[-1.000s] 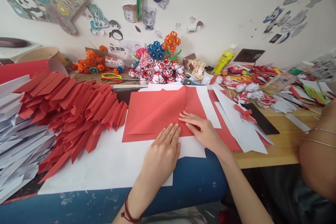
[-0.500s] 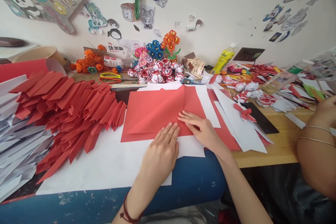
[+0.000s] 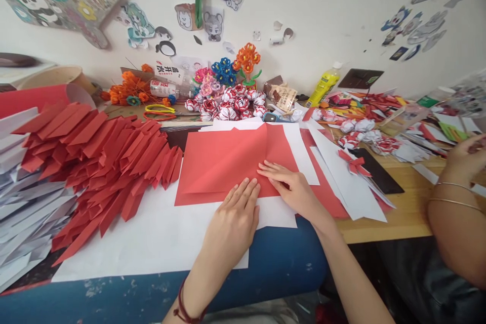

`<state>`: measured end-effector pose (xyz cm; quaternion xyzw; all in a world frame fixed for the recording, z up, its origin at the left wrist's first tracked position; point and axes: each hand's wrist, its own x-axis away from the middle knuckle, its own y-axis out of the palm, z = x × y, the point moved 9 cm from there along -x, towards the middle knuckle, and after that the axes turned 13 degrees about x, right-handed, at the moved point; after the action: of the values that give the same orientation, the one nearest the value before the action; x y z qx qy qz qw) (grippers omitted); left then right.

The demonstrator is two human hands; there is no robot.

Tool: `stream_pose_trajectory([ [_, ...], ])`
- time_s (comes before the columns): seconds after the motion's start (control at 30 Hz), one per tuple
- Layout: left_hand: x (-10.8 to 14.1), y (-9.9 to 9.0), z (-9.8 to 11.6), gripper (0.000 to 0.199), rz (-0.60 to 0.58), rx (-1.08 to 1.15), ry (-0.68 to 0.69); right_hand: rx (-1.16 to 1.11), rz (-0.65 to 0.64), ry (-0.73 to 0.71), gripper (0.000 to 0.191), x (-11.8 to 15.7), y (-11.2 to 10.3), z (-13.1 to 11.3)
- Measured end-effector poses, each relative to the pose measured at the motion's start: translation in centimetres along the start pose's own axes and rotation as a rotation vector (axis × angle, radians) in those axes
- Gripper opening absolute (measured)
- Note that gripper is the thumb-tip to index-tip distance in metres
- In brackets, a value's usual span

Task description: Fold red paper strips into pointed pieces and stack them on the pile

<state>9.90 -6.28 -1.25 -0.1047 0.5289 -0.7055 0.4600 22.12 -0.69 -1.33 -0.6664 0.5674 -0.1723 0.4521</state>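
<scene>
A sheet of red paper [image 3: 224, 157] lies in front of me, partly folded over, its upper layer bulging along a diagonal. My left hand [image 3: 233, 217] rests flat on its near edge, fingers stretched out and pressing down. Just to the right, my right hand [image 3: 290, 187] lies on the same paper with its fingers extended and the fingertips touching the fold. Beneath are white sheets [image 3: 152, 243] spread over a blue surface [image 3: 281, 258]. A heap of folded red paper strips [image 3: 102, 152] sits to the left.
Folded white strips [image 3: 30, 212] pile up at far left. Behind the paper stand red-and-white paper flowers [image 3: 239, 104], yellow-handled scissors [image 3: 159, 111] and a yellow bottle [image 3: 322, 85]. White paper pieces [image 3: 345, 177] lie at right, near another person's arm [image 3: 455, 212].
My hands and the red paper stay practically where they were. The other person's hand at the right edge has shifted slightly left.
</scene>
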Motion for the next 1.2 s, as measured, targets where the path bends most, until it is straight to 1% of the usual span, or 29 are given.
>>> stream_pose_trajectory([
  [0.23,0.0,0.0,0.1,0.044,-0.002,-0.002,0.007,0.020,0.008,0.006,0.035,0.0,0.0,0.0],
  [0.4,0.0,-0.1,0.2,0.044,0.002,-0.003,0.012,0.121,0.047,0.027,0.034,0.1,0.3,-0.1],
  [0.5,0.0,-0.1,0.2,0.044,0.018,-0.007,0.002,0.156,0.066,0.005,0.033,0.2,0.5,-0.2],
  [0.6,0.2,-0.4,-0.1,0.044,0.058,-0.034,-0.042,0.178,0.063,-0.003,0.032,0.2,0.6,-0.2],
  [0.77,1.6,-1.7,-1.4,0.047,0.138,-0.105,-0.176,0.213,0.060,0.000,0.033,0.2,0.8,-0.1],
  [1.03,4.8,-4.4,-4.8,0.047,0.204,-0.212,-0.340,0.212,0.074,-0.020,0.033,0.4,0.9,0.0],
  [1.2,5.6,-5.1,-5.4,0.047,0.230,-0.236,-0.393,0.216,0.063,-0.005,0.033,0.5,1.0,0.1],
])
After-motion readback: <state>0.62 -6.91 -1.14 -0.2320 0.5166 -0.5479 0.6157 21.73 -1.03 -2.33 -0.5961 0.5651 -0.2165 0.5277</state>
